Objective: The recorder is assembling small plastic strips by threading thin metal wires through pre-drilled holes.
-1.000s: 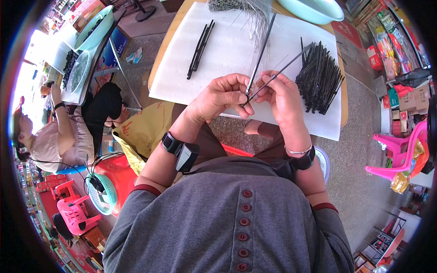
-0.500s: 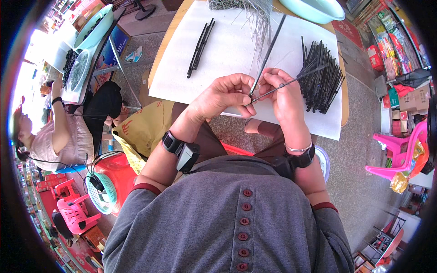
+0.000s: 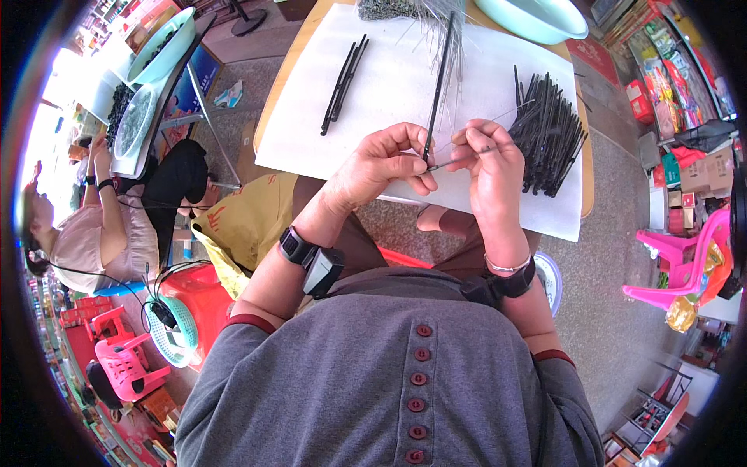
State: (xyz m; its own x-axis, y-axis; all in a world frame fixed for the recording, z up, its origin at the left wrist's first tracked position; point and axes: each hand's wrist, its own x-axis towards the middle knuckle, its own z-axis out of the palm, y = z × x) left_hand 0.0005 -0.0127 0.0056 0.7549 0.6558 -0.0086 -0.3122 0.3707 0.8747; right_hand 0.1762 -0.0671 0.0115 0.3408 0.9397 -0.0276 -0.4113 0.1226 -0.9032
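Note:
My left hand pinches the lower end of a long thin black rod, which points away from me over the white-covered table. Close beside it, my right hand is closed on a thin dark strand that runs to the rod's lower end at my left fingertips. What the strand is made of I cannot tell. To the right of my hands lies a large pile of black rods. A few more black rods lie side by side to the left. Thin pale wires spread at the far edge.
A white sheet covers the wooden table. At its far right stands a pale green basin. A yellow sack is by my left knee. A person sits at another table on the left. A pink chair stands right.
The black rod has swung more upright and leftward. My right hand has turned with its fingers curled in, and the strand now reaches less far right. The left hand barely moved.

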